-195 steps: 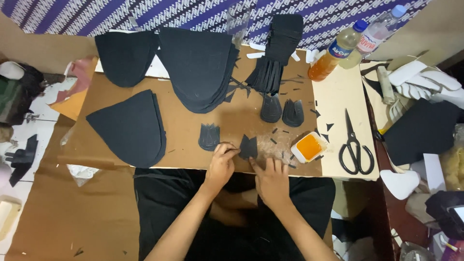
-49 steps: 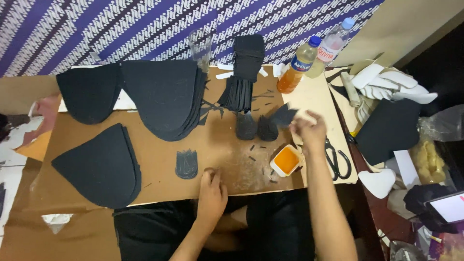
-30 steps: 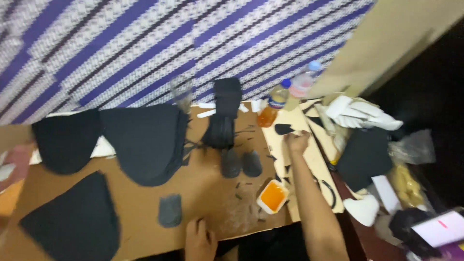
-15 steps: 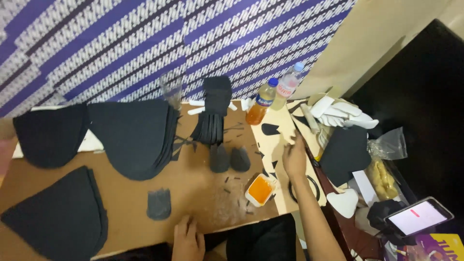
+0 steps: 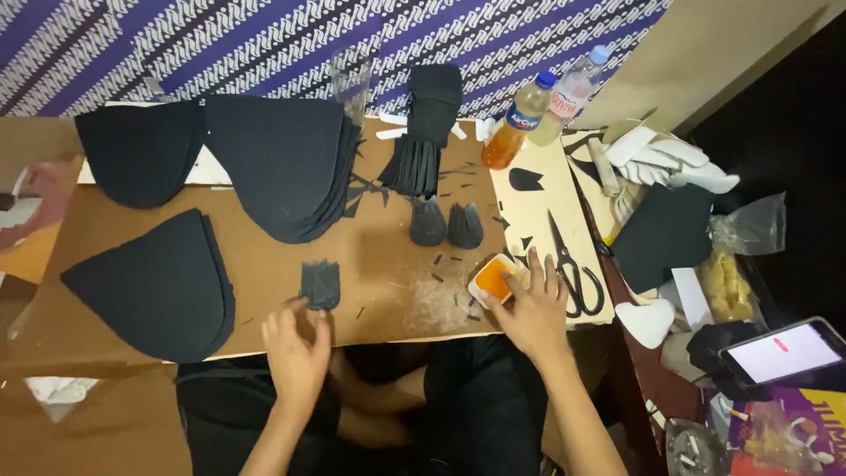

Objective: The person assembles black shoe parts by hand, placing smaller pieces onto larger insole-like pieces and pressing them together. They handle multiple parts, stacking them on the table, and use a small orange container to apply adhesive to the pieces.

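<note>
- The right hand has come back from the far right of the board; its fingers lie spread and released, tips touching the small tub of orange paste at its 10 o'clock.
- The left hand rests flat and loose, holding nothing, its fingertips at the small fringed black piece at 1 o'clock, possibly touching it.
- A black cut-out now lies on the pale card at 12 o'clock of the right hand, where it reached a moment ago, so that piece looks set aside.
- Scissors lie just beside the right hand at 2 o'clock.
- Large black stacks sit at 11 o'clock on the brown board.
</note>
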